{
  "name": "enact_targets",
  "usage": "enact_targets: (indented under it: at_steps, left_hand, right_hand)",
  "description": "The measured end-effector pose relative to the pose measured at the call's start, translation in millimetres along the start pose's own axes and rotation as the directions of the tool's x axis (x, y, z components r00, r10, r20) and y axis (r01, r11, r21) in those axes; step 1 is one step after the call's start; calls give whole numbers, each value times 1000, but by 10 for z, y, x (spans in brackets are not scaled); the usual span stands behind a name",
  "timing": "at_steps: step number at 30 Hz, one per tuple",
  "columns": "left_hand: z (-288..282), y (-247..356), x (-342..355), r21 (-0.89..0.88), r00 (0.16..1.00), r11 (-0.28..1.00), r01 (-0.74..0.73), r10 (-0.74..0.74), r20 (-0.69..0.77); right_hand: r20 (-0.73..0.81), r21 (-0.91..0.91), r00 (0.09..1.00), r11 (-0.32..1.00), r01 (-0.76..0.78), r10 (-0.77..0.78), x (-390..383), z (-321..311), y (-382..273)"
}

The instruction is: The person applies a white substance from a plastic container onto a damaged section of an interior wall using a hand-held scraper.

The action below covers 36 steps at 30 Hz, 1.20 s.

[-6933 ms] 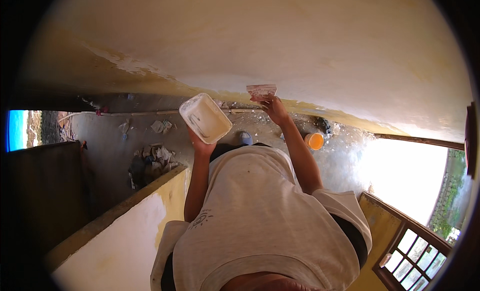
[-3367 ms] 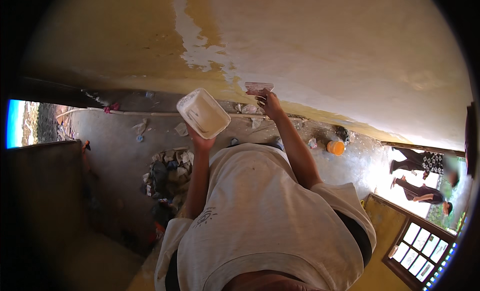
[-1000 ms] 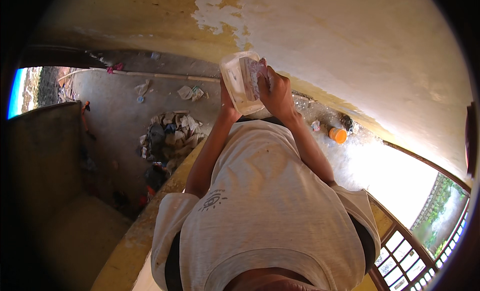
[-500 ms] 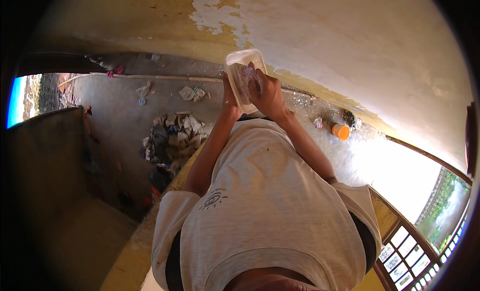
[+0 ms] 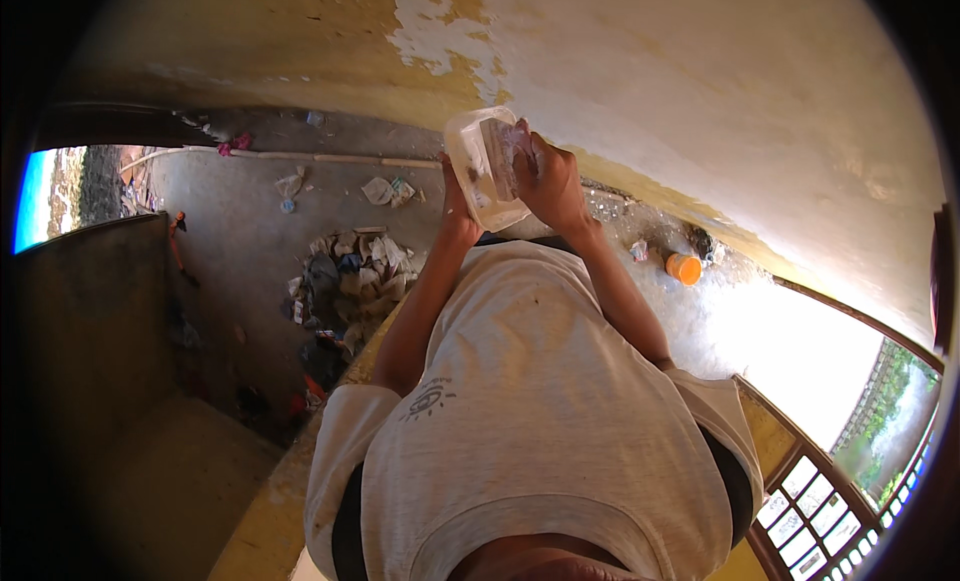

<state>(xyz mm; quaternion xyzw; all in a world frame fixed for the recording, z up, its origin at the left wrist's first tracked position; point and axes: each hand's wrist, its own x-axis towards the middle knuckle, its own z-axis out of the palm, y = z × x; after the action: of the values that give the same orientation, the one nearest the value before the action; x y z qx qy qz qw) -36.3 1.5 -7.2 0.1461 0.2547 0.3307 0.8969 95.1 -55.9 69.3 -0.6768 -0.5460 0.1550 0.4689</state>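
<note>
Careful, your left hand (image 5: 458,203) cups the clear tub (image 5: 484,171) while your right hand (image 5: 545,181) pinches its lid (image 5: 500,157) above the trash pile (image 5: 345,281), so a loosened grip could drop both.

Held up in front of the person's chest is a clear, boxy plastic container (image 5: 478,171), tilted, with a small pale packet (image 5: 503,153) pressed against its open side. On the ground beyond lies a heap of crumpled wrappers and paper packaging (image 5: 345,276)
</note>
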Motion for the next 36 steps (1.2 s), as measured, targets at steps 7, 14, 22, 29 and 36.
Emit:
enact_targets:
  at_steps: [7, 14, 22, 29, 36]
  left_hand:
    - [-38, -10, 35, 44, 1000, 999, -17, 18, -10]
    - [-13, -43, 55, 38, 1000, 999, -16, 16, 17]
    - [-74, -198, 197, -60, 998, 998, 3, 0, 64]
    - [-12, -436, 278, -68, 993, 997, 30, -23, 112]
    - [191, -804, 436, -129, 983, 986, 105, -83, 167]
  right_hand:
    - [28, 3, 1000, 1000, -1, 1, -48, 94, -55]
    - [35, 7, 999, 1000, 21, -22, -96, 70, 40]
    - [133, 253, 899, 862, -439, 418, -257, -393, 179]
    - [-8, 518, 897, 769, -375, 442, -523, -619, 499]
    - [-26, 724, 877, 614, -314, 479, -615, -964, 669]
